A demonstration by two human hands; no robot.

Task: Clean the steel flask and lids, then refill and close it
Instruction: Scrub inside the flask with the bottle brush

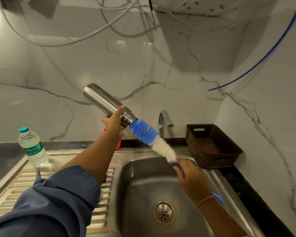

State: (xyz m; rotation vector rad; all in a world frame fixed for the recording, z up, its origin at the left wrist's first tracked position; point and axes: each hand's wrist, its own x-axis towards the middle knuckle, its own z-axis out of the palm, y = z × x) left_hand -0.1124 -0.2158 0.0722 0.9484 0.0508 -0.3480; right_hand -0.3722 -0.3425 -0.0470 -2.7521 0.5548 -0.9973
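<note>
Clear plastic water bottle (33, 147) stood on the draining board at left. Above the sink (143, 182), the left hand (113, 123) gripped the steel flask (106, 104), tilted mouth-down. Its mouth held the bottle brush (152, 139), whose handle the right hand (190, 178) clasped.

home kitchen — steel sink (126, 168) | tap (163, 120) | marble backsplash (58, 74)

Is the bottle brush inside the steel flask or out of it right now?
Mostly out: the bottle brush has only its blue tip in the mouth of the tilted steel flask.
</note>
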